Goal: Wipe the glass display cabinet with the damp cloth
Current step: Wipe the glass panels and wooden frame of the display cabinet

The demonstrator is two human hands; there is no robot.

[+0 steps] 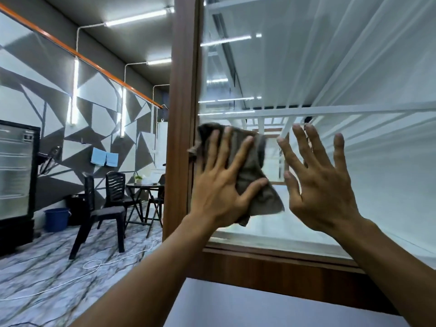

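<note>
The left hand (219, 185) is pressing the damp cloth (264, 199) flat against the glass display cabinet (354, 79), at the pane's left edge, just beside the cabinet's wooden post (181, 114). Its fingers (240, 154) are lying straight and spread over the cloth. The right hand (323, 190) is facing the same pane, just right of the cloth, with fingers straight, spread and holding nothing.

My left hand (219, 192) and right hand (323, 190) are bare, with long, slim fingers (304, 145) and short, plain nails (339, 137). Tendons and knuckles stand out as ridges across the backs of both. My left forearm (146, 274) and right forearm (387, 260) are lean and uncovered, right down to the lower edge of the view.
</note>
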